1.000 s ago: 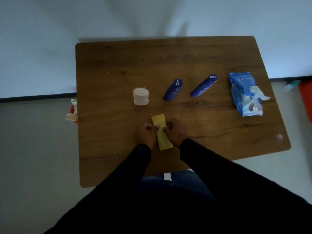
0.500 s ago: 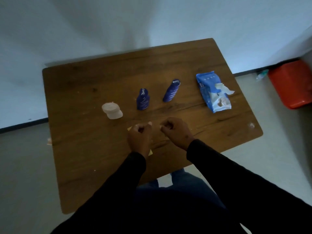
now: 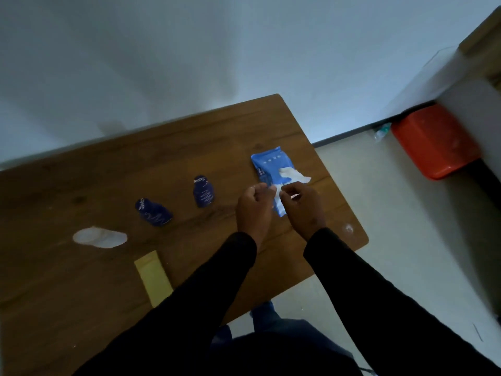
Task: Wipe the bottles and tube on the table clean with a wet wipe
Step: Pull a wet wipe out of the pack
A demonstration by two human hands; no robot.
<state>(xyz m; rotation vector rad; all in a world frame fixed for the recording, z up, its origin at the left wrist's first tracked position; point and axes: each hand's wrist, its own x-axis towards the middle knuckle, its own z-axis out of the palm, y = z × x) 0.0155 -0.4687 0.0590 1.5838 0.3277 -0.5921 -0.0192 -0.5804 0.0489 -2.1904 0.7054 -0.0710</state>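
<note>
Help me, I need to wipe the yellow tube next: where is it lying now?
In the head view the yellow tube lies flat at the table's near edge, left of the left sleeve, nearer than the white jar.

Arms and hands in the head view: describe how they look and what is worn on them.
Both arms are covered by long black sleeves, the left sleeve and the right sleeve, plain and close-fitting, ending at the wrists. The left hand and right hand are bare: no gloves and no watch in view. The picture is too dim to tell any rings.

2 dark blue bottles (image 3: 153, 212) (image 3: 203, 191) and a yellow tube (image 3: 154, 278) lie apart on the table.
</note>
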